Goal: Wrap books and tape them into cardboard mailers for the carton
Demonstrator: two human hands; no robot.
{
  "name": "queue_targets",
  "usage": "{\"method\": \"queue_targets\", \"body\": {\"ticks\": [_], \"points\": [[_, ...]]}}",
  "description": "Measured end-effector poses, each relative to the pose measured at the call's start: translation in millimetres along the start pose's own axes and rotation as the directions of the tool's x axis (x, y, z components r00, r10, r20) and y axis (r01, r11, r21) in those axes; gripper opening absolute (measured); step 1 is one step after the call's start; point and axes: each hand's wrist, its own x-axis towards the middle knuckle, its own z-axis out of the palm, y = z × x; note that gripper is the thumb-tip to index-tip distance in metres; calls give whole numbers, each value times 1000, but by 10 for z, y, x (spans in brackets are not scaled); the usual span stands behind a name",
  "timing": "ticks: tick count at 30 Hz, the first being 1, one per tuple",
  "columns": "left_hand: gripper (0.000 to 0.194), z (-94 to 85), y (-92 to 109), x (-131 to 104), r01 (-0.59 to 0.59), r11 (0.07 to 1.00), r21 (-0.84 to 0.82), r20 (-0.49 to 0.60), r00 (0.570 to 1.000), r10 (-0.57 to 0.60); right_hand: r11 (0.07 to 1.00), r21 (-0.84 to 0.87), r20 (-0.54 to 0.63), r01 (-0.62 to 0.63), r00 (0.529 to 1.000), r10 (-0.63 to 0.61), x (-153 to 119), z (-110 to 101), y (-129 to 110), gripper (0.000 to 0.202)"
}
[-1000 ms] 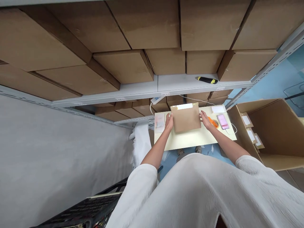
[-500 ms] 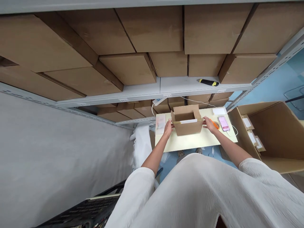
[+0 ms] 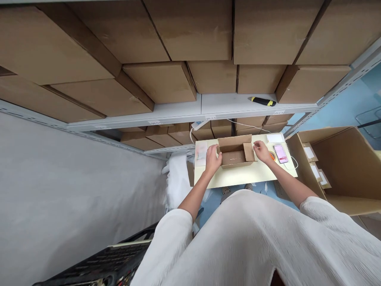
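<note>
A small open cardboard box (image 3: 233, 158) sits on the pale yellow table (image 3: 226, 182), its inside facing up toward me. The far flap stands up, and a short flap shows at its right end. My left hand (image 3: 212, 160) is at the box's left end, thumb and fingers closed about the edge there. Just off the right end is my right hand (image 3: 262, 151), fingers curled together; nothing shows in them. An orange and yellow tape roll (image 3: 272, 156) lies beside the right wrist, partly covered by it.
A phone (image 3: 280, 153) and a white card-like item (image 3: 274, 138) lie on the table's right. Shelves of cartons (image 3: 160, 81) stand ahead, with a utility knife (image 3: 262, 101) on one. A big open carton (image 3: 347, 167) is at right, a black crate (image 3: 119, 262) lower left.
The box has tipped so its inside shows and its near face with the white strip is out of sight. My right hand has come off its right end.
</note>
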Motion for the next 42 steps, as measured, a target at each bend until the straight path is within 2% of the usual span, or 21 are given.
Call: {"method": "queue_targets", "body": {"ticks": [2,5,8,10,13,15,17,20,25,27,30,34,38,40,42], "points": [[37,-20,69,-36,-119,991,59,78,990,114,984,-38,123,174,978,-168,6,29,-135,32],[33,-5,92,-44,-192,978,81,204,964,173,932,-78,374,353,877,-301,3,106,-352,36],[34,18,27,-29,-151,978,142,269,957,109,866,-199,542,458,788,-292,-27,148,-528,37],[39,14,-41,-35,-109,974,196,301,953,46,792,-326,595,517,763,-253,-68,120,-606,37],[51,-4,-144,-84,-90,963,256,361,932,-9,631,-535,589,561,784,-198,-138,1,-659,40],[61,2,-202,-135,-101,953,286,398,917,-22,546,-652,538,526,828,-156,-165,-98,-642,41],[73,34,-250,-187,-126,940,317,425,905,-22,509,-723,498,466,863,-82,-168,-185,-583,43],[88,117,-308,-251,-182,917,355,438,899,9,534,-744,500,402,865,44,-140,-253,-446,61],[95,255,-408,-314,-194,909,368,406,913,31,601,-723,520,341,841,149,-56,-140,-254,130],[95,295,-458,-324,-172,928,330,407,913,25,602,-726,520,331,838,167,-4,-45,-212,145],[96,338,-542,-333,-136,969,208,412,911,39,575,-750,519,327,830,205,85,87,-177,157],[92,368,-654,-351,-103,994,32,385,919,83,528,-788,505,317,824,258,172,183,-169,159],[70,340,-803,-325,-76,990,-117,282,954,106,498,-806,496,319,823,276,208,189,-189,160],[57,287,-920,-264,-29,984,-175,216,974,68,490,-810,498,323,820,283,217,176,-201,161],[47,207,-1073,-167,56,978,-202,155,988,-25,484,-813,500,324,815,293,223,161,-207,160]]}}
